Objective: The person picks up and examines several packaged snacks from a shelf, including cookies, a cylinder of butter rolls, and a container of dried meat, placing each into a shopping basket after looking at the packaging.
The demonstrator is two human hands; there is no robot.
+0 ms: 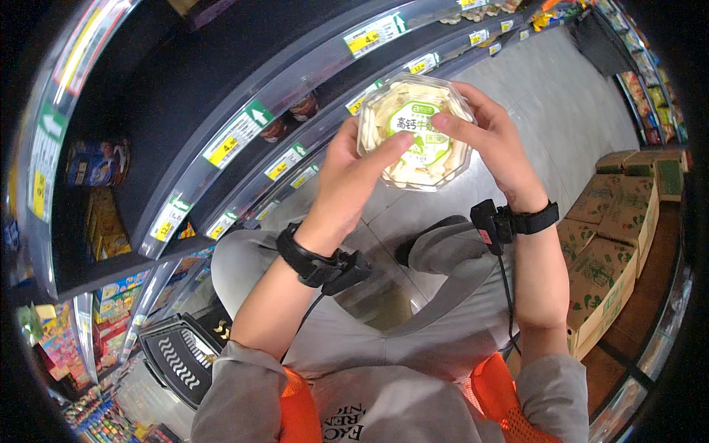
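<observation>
Between my two hands is a clear octagonal plastic tub (pixel 413 94) of pale cream-coloured snack pieces. A round green and white label sits on its lid. My left hand (pixel 353 164) grips the tub's left side, its thumb lying on the lid. From the right, my right hand (pixel 496 136) closes round the other side, with that thumb pressed on the label's edge. The fingers beneath the tub are partly hidden. It is held up in front of the shelves, above my bent knees. A black strap with a small device circles each wrist.
Dark tiered shelves (pixel 244 96) with price tags curve along the left, holding a few packaged goods. Brown cardboard boxes (pixel 602 277) stand on the right. At lower left is a grey bin with a black lid (pixel 177 354). Grey floor tiles (pixel 535 96) stretch ahead.
</observation>
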